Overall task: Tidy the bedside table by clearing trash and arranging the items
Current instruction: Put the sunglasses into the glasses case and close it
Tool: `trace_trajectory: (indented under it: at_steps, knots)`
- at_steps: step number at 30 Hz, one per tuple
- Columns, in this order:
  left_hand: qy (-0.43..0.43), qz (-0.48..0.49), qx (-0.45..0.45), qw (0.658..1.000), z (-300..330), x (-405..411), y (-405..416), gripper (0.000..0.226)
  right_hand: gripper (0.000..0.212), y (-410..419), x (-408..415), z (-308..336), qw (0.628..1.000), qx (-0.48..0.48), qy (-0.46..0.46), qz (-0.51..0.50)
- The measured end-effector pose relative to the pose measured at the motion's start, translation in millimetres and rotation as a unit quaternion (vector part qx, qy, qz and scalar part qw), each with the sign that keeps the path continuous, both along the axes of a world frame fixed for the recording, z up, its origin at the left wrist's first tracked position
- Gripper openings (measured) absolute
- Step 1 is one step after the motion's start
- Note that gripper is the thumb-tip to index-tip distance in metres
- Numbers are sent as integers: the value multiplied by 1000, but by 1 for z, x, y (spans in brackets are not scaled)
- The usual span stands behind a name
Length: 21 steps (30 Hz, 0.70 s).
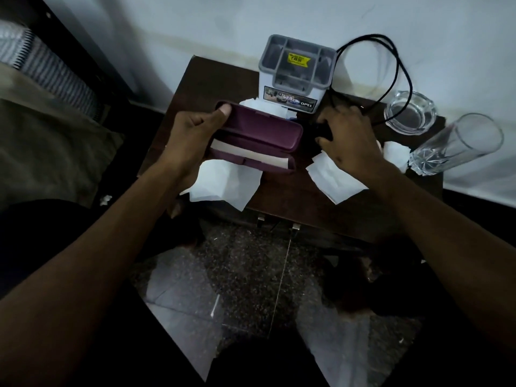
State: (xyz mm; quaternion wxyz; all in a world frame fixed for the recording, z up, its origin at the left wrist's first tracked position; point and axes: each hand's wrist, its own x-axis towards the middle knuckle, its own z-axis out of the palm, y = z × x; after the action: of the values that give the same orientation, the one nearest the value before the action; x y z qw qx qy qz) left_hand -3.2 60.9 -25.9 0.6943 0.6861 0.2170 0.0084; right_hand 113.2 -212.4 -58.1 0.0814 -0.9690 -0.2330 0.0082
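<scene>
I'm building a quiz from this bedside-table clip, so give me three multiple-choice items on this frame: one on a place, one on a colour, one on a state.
1. Where does the grey organiser stand?
A. at the back of the table, by the wall
B. on the floor
C. on the bed

2. What colour is the case in the left hand?
A. yellow
B. dark purple
C. green

3. How does the tall glass lie?
A. upright and full
B. upside down
C. tipped on its side

Answers:
1 A: it sits at the far edge of the table, against the white wall.
2 B: its lid and base are both dark purple.
3 C: its open mouth points sideways, at the table's right end, beside the glass ashtray.
</scene>
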Motion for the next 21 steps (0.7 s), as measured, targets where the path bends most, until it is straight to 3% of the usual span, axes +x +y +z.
trace_trajectory:
  at_steps: [5, 11, 14, 17, 21]
  knots:
    - [-3, 9, 14, 1000, -2, 5, 2, 39, 28, 1, -1, 0, 999, 32, 6, -5]
    - [-13, -6, 15, 1000, -4, 5, 2, 54, 26, -6, -7, 49, 964, 259, 26, -54]
    - [-18, -19, 4, 1000, -5, 6, -1, 56, 35, 0, -27, 84, 938, 341, 60, -27]
    - [-27, -28, 2, 999, -3, 7, -5, 45, 48, 14, -49, 101, 941, 325, 88, 31]
    - [-38, -40, -13, 998, 2, 7, -12, 38, 36, 30, -66, 92, 951, 274, 94, 105]
